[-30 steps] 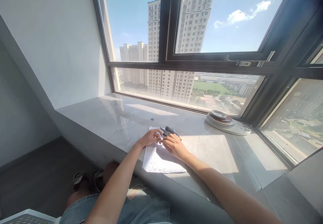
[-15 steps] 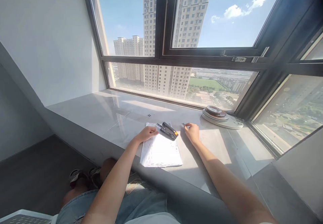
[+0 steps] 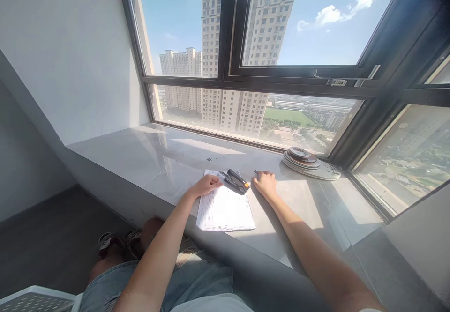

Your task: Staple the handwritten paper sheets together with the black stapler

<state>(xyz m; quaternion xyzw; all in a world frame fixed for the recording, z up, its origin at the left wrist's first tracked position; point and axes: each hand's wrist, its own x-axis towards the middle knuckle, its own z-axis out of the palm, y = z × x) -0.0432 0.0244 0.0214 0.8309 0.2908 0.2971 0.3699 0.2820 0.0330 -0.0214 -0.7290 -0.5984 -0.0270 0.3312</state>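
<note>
A black stapler (image 3: 236,182) with an orange patch lies, its top lifted open, on the upper part of a stack of white printed paper (image 3: 225,211). My left hand (image 3: 206,185) is closed at the upper left of the paper, its fingertips by the stapler's left end; what it grips, if anything, is too small to tell. To the right of the stapler, my right hand (image 3: 265,183) rests on the sill with fingers curled. A small dark piece (image 3: 256,172) shows at its fingertips. Two small dark strips (image 3: 209,159) lie beyond the paper.
Stacked round plates or discs (image 3: 301,158) sit on a pale board (image 3: 326,171) at the right, near the window. The grey sill (image 3: 130,157) runs under the window frame. A white slatted chair edge (image 3: 38,299) shows at the lower left.
My right hand has lowered slightly and turned flatter against the sill, by the small dark piece. My left hand and the stapler look nearly unchanged. The view has shifted slightly.
</note>
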